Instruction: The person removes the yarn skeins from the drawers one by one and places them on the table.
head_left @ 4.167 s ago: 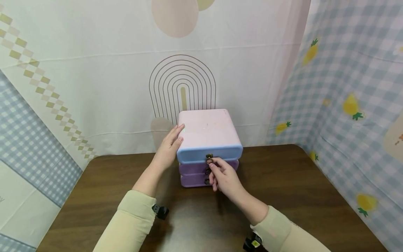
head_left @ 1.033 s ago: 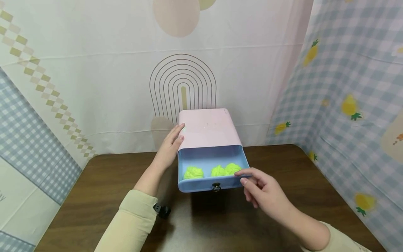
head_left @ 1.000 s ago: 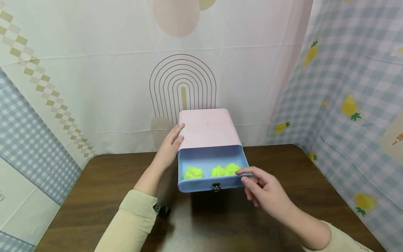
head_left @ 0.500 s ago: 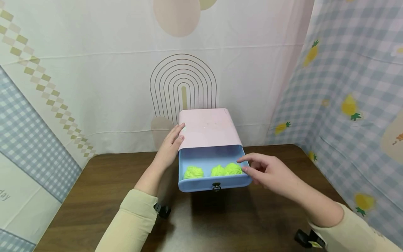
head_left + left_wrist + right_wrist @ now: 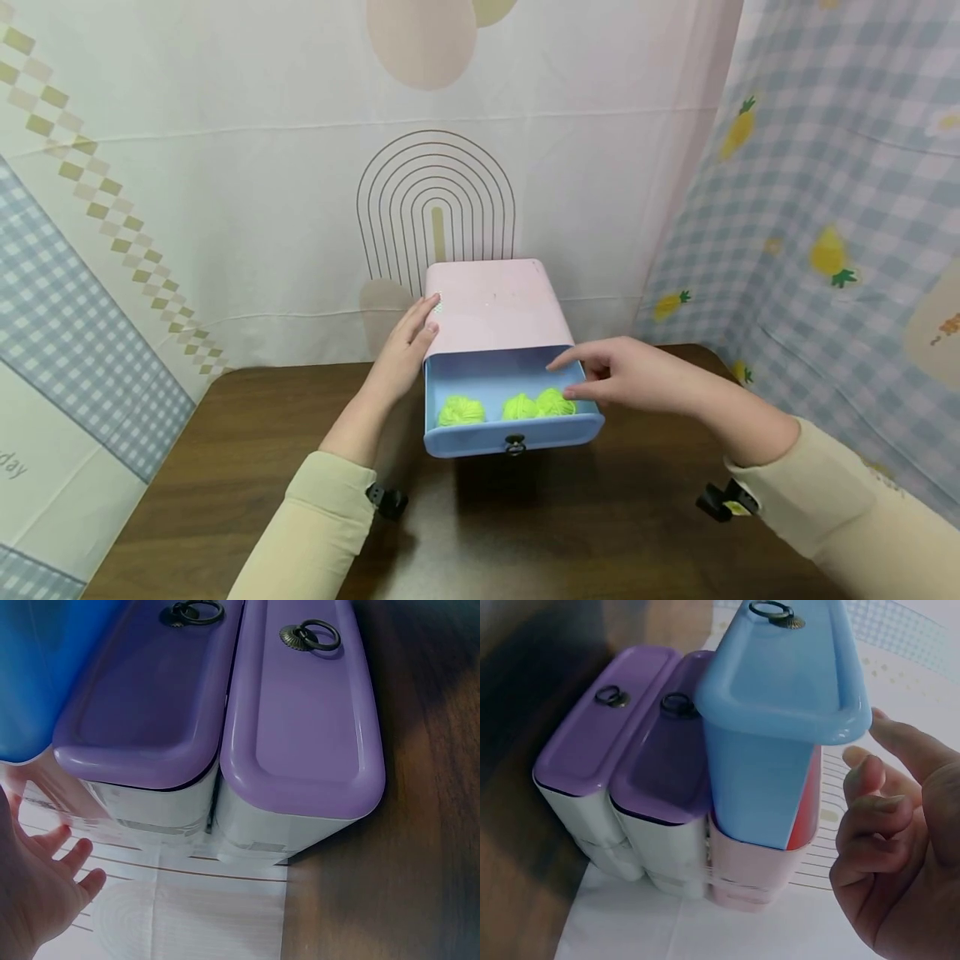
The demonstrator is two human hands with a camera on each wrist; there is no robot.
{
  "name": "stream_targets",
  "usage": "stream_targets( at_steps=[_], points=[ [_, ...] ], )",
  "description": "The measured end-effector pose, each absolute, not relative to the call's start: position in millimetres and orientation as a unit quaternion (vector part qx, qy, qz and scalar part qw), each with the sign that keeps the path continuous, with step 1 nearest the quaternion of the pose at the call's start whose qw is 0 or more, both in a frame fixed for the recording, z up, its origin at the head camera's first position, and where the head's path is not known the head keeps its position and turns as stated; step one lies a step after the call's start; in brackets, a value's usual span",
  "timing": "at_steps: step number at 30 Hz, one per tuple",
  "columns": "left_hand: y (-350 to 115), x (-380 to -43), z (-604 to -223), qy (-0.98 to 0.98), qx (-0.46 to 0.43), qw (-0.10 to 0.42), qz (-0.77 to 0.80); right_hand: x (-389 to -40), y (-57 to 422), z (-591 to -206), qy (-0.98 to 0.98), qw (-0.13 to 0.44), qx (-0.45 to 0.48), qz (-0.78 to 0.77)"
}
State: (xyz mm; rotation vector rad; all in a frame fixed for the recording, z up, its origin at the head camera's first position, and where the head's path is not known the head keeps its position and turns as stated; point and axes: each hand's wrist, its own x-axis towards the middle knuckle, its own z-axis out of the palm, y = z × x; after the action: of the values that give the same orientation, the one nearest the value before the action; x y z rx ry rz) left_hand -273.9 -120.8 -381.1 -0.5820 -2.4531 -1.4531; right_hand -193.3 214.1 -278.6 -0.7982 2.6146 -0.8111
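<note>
A small chest of drawers has a pink top, and its blue top drawer is pulled out. Inside lie neon-green yarn balls: one at the left, and two touching at the right, a smaller yarn ball and a yarn ball beside it. My left hand rests on the chest's left side, fingertips on the top edge. My right hand reaches over the drawer's right wall, thumb and index finger apart; the thumb tip is at the right-hand ball, contact unclear. It holds nothing.
Below the blue drawer are two closed purple drawers, a middle drawer and a lower drawer, with ring pulls. The chest stands at the back of a brown wooden table, against a patterned cloth.
The blue drawer was pulled out by its ring, uncovering the yarn balls. My right hand has since moved from the drawer's front right corner back and over its inside. My left hand stays put.
</note>
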Motion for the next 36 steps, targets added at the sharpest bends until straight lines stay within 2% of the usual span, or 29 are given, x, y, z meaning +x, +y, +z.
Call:
stream_targets(
  at_steps=[23, 31, 36],
  points=[
    [-121.0, -274.4, -381.6, -0.834, -0.198, 0.111, -0.502, -216.0, 189.8, -271.2, 0.907, 0.229, -0.338, -0.102],
    [-121.3, -275.4, -382.7, -0.836, -0.194, 0.110, -0.501, -218.2, 178.7, -272.6, 0.909, 0.230, -0.344, -0.045],
    [-121.6, -274.7, -382.3, -0.839, -0.194, 0.108, -0.498, -218.6, 175.2, -275.2, 0.912, 0.208, -0.353, -0.015]
  ],
)
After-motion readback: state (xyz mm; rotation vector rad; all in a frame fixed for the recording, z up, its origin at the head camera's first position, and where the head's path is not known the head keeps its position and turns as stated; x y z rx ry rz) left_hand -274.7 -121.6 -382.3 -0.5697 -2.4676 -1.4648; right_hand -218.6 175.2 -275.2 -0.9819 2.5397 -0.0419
